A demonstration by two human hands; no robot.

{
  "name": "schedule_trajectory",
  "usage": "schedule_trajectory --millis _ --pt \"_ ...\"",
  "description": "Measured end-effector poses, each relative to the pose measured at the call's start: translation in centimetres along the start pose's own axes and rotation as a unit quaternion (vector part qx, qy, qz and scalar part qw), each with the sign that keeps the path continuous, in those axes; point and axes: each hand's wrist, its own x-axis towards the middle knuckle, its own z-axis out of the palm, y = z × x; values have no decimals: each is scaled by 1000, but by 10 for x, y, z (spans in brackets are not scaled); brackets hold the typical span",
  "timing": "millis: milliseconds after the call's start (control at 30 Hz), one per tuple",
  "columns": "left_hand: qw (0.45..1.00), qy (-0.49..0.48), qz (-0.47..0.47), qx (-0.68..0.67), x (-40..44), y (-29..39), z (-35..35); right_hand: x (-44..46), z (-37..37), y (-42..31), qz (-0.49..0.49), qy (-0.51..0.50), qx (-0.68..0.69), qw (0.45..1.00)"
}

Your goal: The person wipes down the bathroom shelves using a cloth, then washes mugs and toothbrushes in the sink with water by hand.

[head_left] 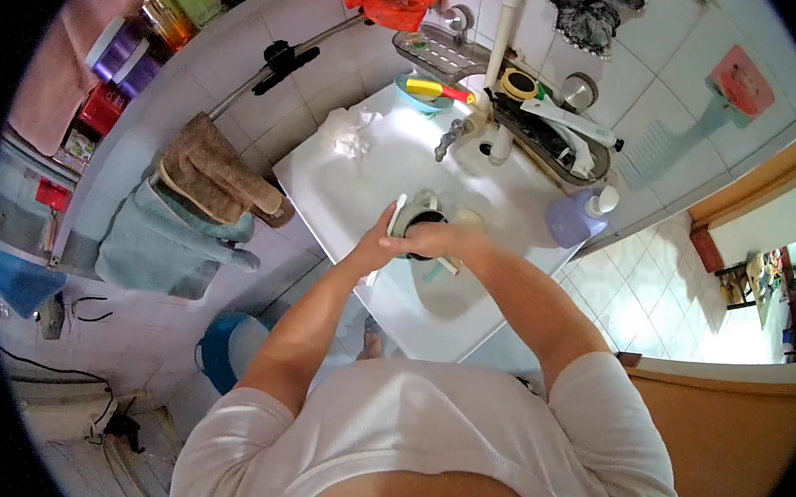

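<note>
My left hand (pixel 373 245) is closed at the left side of the white sink (pixel 320 174), around a slim white stick (pixel 398 213) whose upper end points toward the tap. Over the basin, my right hand (pixel 437 240) reaches across with its fingers together, meeting the left fingertips. Whatever lies under those fingers is hidden. Just behind both hands is a round cup (pixel 426 216) with a dark inside, partly covered by them. Below the right hand, a white stick end (pixel 450 266) and a teal strip (pixel 432 272) show; I cannot tell whether they are held.
A metal tap (pixel 449 141) rises behind the basin. On the rim are a blue bowl (pixel 422 100) with a yellow-red handled tool, crumpled white plastic (pixel 347 132) and a lilac pump bottle (pixel 574 217). Towels (pixel 219 171) hang left; a blue bucket (pixel 218 353) stands below.
</note>
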Motion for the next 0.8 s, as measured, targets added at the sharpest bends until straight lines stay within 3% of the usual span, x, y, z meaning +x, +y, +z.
schedule_trajectory --millis 67,200,300,400,500,600,700,767,800 --pt "1000 -5 26 -5 13 -33 5 -21 -17 -23 12 -47 -77 996" --pt "999 -48 -17 1 9 -8 3 -47 -40 -61 36 -99 -153 983" --pt "996 -68 -56 -6 5 20 -8 -27 -38 -41 -71 -136 -231 961" --pt "994 -79 -65 -25 7 31 -16 -23 -41 -29 -92 -116 -247 958" --pt "987 -91 -123 -42 10 48 -36 -26 -33 -4 -106 20 -339 935" --pt "987 -96 -110 -59 17 49 -48 -25 -29 19 -343 246 -449 787" --pt "996 -92 10 -6 32 37 -43 -16 -21 21 -271 186 -428 842" --pt "996 -81 2 36 35 49 -39 4 -5 40 -115 184 -327 920" --pt "995 -73 -5 65 39 50 -38 8 -2 42 -82 178 -331 923"
